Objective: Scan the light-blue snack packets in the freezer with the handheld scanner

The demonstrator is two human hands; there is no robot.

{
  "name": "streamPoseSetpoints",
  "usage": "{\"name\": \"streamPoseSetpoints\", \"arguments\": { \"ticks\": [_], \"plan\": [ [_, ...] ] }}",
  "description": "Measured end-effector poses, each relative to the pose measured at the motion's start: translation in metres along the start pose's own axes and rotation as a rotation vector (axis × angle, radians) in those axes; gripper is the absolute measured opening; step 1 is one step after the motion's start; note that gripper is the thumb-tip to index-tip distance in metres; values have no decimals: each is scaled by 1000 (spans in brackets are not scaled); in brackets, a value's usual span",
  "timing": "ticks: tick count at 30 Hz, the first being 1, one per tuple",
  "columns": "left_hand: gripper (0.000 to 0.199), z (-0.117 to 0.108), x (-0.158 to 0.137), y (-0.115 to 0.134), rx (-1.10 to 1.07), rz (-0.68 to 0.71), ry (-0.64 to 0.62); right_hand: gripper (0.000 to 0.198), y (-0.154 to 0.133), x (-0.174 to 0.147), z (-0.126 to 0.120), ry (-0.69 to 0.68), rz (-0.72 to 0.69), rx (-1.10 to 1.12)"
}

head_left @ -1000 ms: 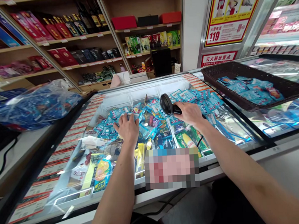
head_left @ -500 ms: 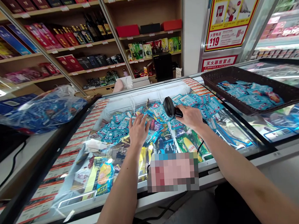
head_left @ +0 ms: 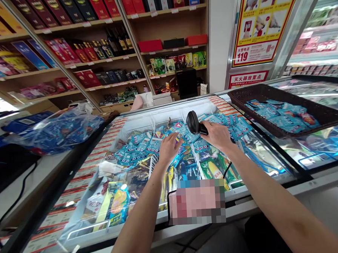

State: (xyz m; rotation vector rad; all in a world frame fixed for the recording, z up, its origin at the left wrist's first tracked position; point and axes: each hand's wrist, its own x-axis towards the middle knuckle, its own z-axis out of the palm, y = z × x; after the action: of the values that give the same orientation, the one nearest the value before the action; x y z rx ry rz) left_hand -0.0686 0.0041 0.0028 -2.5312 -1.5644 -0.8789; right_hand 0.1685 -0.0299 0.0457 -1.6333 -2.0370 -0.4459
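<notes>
My right hand (head_left: 216,134) is wrapped round the handle of a black barcode scanner (head_left: 193,123), whose head points left over small blue packets. My left hand (head_left: 169,147) reaches over the middle of the pile with its fingers stretched out and slightly apart, close to the packets; whether the fingertips touch one I cannot tell. Blue packets (head_left: 130,154) lie spread on the glass top of a chest freezer (head_left: 106,220), to the left of my left hand. More blue packets (head_left: 238,127) lie beyond my right hand.
A brown basket (head_left: 259,118) holding blue packets stands at the right. On the left, a clear plastic bag (head_left: 61,128) is full of blue packets. A pixelated phone-like rectangle (head_left: 197,202) sits at the freezer's near edge, with a scanner cable (head_left: 226,170) close by. Stocked shelves (head_left: 103,60) stand behind.
My left hand has moved right across the packets, nearer the scanner. My right hand still holds the scanner in nearly the same place. The view has tilted up slightly.
</notes>
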Motion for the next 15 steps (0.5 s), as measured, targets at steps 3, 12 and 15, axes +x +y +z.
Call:
{"name": "streamPoseSetpoints", "arguments": {
  "ticks": [3, 12, 15],
  "plan": [
    [48, 8, 12, 8, -43, 9, 1, 41, 6, 1, -4, 9, -25, -35],
    [61, 34, 21, 24, 50, -89, -26, 45, 24, -13, 10, 40, 59, -65],
    [62, 35, 23, 20, -29, -127, -25, 45, 24, -13, 11, 38, 10, -76]
  ]
}}
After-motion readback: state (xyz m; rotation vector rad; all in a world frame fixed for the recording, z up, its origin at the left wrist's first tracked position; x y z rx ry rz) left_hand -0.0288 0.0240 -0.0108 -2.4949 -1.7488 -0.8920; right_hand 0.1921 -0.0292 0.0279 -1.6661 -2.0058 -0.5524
